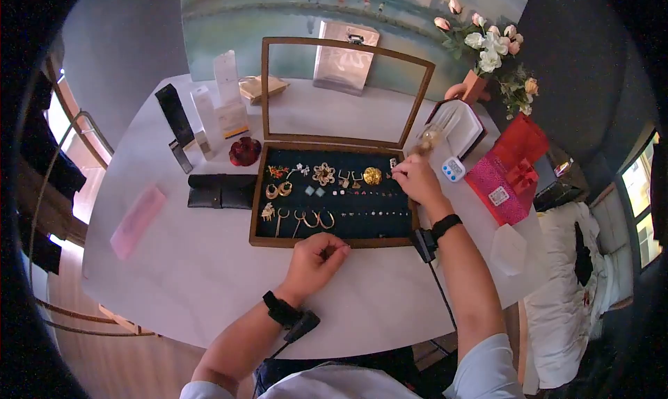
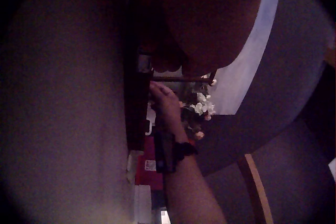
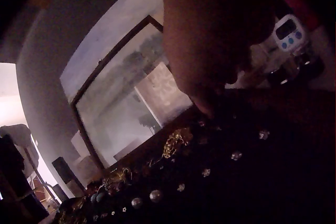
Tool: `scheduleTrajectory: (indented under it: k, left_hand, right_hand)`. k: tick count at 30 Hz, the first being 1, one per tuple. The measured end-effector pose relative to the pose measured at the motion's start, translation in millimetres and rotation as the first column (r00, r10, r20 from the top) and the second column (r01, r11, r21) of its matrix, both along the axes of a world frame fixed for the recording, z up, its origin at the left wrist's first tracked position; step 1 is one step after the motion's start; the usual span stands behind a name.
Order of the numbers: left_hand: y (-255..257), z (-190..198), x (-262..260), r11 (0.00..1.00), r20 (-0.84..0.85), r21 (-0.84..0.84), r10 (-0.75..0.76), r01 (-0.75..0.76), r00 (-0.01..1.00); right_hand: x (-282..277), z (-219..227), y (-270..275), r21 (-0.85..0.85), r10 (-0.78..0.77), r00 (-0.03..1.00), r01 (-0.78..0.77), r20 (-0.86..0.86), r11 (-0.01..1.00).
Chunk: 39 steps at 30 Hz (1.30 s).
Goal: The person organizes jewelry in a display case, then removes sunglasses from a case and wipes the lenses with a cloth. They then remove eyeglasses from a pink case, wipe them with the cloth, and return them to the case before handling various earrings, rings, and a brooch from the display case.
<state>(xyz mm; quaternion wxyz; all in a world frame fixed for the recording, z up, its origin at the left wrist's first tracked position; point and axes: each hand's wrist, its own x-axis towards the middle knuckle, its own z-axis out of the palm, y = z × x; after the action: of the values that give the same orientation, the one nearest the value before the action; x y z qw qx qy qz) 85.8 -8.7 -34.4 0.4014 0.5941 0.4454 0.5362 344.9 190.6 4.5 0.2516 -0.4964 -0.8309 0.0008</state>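
A wooden jewelry box (image 1: 334,243) stands with its glass lid (image 1: 418,107) raised. Rows of earrings lie on its dark lining, among them a gold flower-shaped piece (image 1: 372,176) and hoops (image 1: 325,220). My right hand (image 1: 420,181) reaches over the box's right end, thumb and forefinger together at a small earring in the upper row. In the right wrist view that hand (image 3: 210,40) points down, its fingertips right at the lining. Loosely curled, my left hand (image 1: 314,263) rests at the box's front edge; whether a tiny piece sits between its fingertips, I cannot tell.
Left of the box are a black case (image 1: 221,192), a red flower-shaped dish (image 1: 245,151), slim boxes (image 1: 174,115) and a pink pouch (image 1: 138,221). At right sit an open case (image 1: 456,128), a white timer (image 1: 453,169), a pink-red bag (image 1: 497,183) and a flower vase (image 1: 476,87).
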Motion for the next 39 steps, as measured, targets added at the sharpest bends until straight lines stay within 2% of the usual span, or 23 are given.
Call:
scheduleTrajectory:
  k: [3,11,15,17,18,21,23,27,29,33,35,39]
  left_hand:
    - [0,2,1,1.000,-0.054,0.000,0.003,-0.003,0.999]
    - [0,-2,1,1.000,-0.024,0.004,0.014,-0.014,1.000]
    - [0,-2,2,1.000,-0.014,0.003,0.008,-0.008,1.000]
    - [0,-3,1,1.000,-0.020,0.016,0.010,-0.010,1.000]
    - [0,-3,1,1.000,-0.020,0.016,0.011,-0.011,1.000]
    - [0,-2,3,0.998,-0.046,0.054,0.023,-0.020,0.999]
    - [0,-1,0,0.999,-0.048,-0.042,-0.021,0.019,0.999]
    - [-1,0,-1,0.998,-0.044,-0.063,-0.019,0.017,0.999]
    - [-1,3,-2,0.999,-0.057,0.043,0.003,-0.001,0.998]
    - [-2,2,2,0.999,-0.016,0.044,0.004,-0.003,1.000]
    - [0,-3,2,1.000,-0.035,0.026,0.007,-0.007,0.999]
    - [0,-3,1,1.000,-0.019,0.008,-0.008,0.008,1.000]
  right_hand:
    - [-5,-1,2,0.043,0.027,0.999,-0.026,-0.033,0.999]
    - [-11,-2,3,-0.064,-0.020,0.994,0.027,0.107,0.998]
    - [-8,-1,1,-0.035,-0.013,0.995,0.017,0.103,0.999]
    - [-6,-2,-1,-0.013,-0.081,0.994,0.081,-0.067,0.997]
    - [-5,-3,1,-0.013,-0.081,0.994,0.080,-0.067,0.997]
    - [0,-3,3,0.000,-0.026,0.999,0.026,-0.032,1.000]
    - [-3,-5,1,-0.010,0.029,0.998,-0.029,0.061,1.000]
    - [-2,-7,2,0.005,0.051,0.996,-0.051,0.078,0.999]
    - [1,-8,3,0.075,-0.031,0.998,0.035,-0.061,0.997]
    - [9,-3,0,0.083,-0.069,0.998,0.070,-0.008,0.994]
    - [8,0,-3,-0.016,-0.037,0.999,0.038,0.010,0.999]
    - [6,-3,-1,-0.022,-0.029,0.999,0.029,0.031,0.999]
